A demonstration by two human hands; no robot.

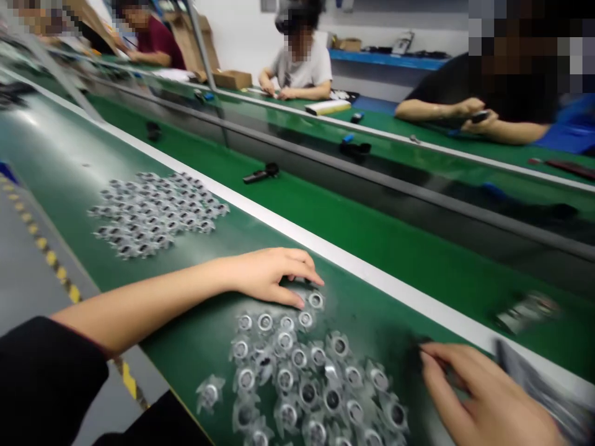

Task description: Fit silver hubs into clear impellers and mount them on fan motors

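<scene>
My left hand (267,275) reaches over the green bench. Its thumb and fingers are apart, just above a small silvery ring-shaped part (316,301) at the far edge of a group of similar parts (286,379). These have round metallic centres and pale, translucent-looking lobes. Whether the fingertips touch the ring-shaped part, I cannot tell. At the lower right, my right hand (483,390) has thumb and forefinger closed around a small dark piece (418,353), too blurred to name. A second cluster of parts (158,212), with dark centres, lies farther left on the bench.
A white strip (297,232) edges the bench (186,310). Beyond it, a green conveyor belt (372,248) carries a black handheld piece (261,174) and a blurred pale object (527,311). Grey, blurred packaging (542,390) lies beside my right hand. Several people sit across the line.
</scene>
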